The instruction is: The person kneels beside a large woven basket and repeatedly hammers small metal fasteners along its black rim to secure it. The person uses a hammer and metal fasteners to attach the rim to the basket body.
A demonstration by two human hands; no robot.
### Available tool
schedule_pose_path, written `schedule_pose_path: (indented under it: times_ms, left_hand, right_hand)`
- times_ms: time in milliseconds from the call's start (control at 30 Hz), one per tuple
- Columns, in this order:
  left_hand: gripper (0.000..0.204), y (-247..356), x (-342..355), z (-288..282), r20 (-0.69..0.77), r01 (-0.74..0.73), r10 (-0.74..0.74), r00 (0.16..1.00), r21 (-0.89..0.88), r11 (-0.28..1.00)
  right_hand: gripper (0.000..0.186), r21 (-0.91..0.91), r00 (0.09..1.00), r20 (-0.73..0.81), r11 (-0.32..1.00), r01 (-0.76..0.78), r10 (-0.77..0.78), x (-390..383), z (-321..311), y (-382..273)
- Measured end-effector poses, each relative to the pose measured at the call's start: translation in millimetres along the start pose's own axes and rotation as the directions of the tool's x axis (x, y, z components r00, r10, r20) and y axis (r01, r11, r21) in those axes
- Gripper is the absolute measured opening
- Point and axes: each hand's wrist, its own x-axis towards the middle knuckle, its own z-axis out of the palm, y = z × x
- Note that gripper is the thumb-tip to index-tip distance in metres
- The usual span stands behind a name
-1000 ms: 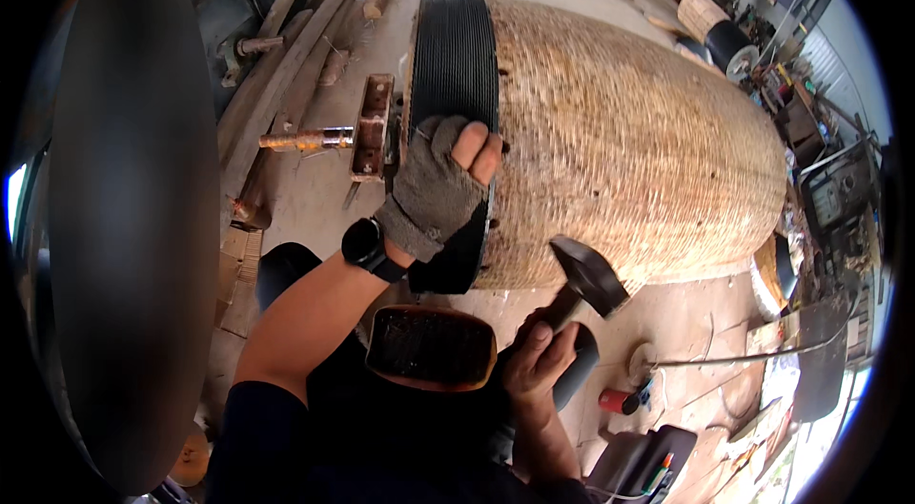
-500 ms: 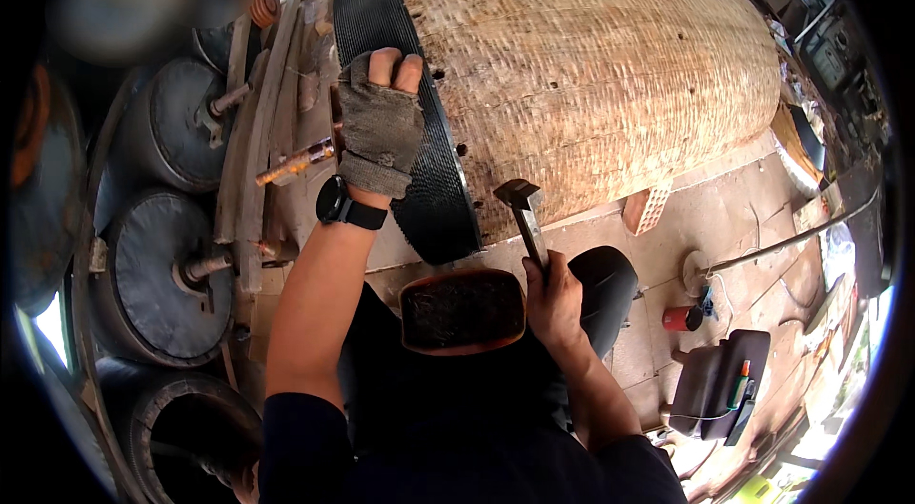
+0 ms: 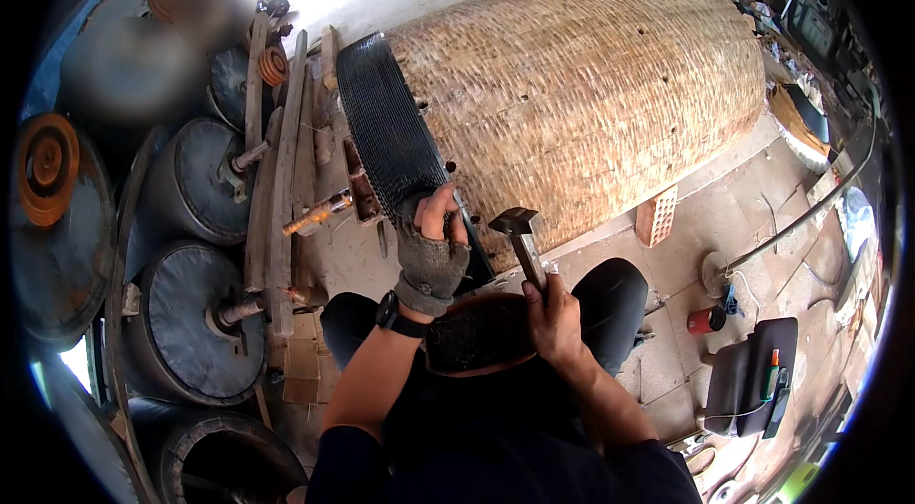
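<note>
A big drum-shaped roller (image 3: 591,103) with a rough, chipped tan surface lies on its side before me. Around its left end runs a ribbed black rubber band (image 3: 381,113). My left hand (image 3: 434,256), in a grey fingerless glove, is at the lower part of this band, close to its edge against the tan surface. Its bare fingers are bent together; anything pinched in them is too small to make out. A hammer (image 3: 524,242) is in my right hand (image 3: 555,318), its head raised beside the roller's lower edge. Between my knees sits a dark, rounded tub (image 3: 481,369), its contents unclear.
Several grey metal drums (image 3: 195,323) stand at the left beside wooden beams (image 3: 283,189). A rusty shaft (image 3: 319,213) juts from the roller's end. A brick (image 3: 656,216) is under the roller. To the right are a red can (image 3: 705,320) and a dark stool-like block (image 3: 739,390).
My left hand has moved down along the black band, from its upper part toward the tub. The right hand still holds the hammer in nearly the same place. The view has tilted up slightly.
</note>
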Motion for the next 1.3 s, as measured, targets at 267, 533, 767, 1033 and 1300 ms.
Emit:
schedule_pose_path:
  times_ms: [267, 533, 767, 1033, 1300]
  left_hand:
    - [0.061, -15, -15, 7, 0.175, 0.220, -0.206, 0.963, -0.062, 0.974]
    - [0.072, 8, 6, 13, 0.038, 0.134, -0.140, 0.989, 0.131, 0.982]
    - [0.074, 1, 0, 23, 0.056, 0.210, -0.210, 0.976, -0.001, 0.978]
    - [0.086, 3, -1, 23, 0.049, 0.143, -0.150, 0.987, 0.126, 0.982]
    - [0.061, 40, -60, -27, 0.279, -0.021, -0.055, 0.959, 0.261, 0.965]
  right_hand:
    - [0.024, -0.018, 0.999, -0.010, 0.999, 0.048, -0.049, 8, 2, 3]
    - [0.024, -0.066, 0.994, 0.011, 0.992, 0.107, -0.107, 17, 6, -2]
    - [0.017, -0.105, 0.984, -0.035, 0.980, 0.169, -0.173, 24, 0, -10]
    - [0.017, -0.077, 0.986, -0.068, 0.986, 0.149, -0.154, 21, -5, -17]
    - [0.017, 0.040, 0.979, -0.065, 0.980, 0.196, -0.193, 19, -4, -8]
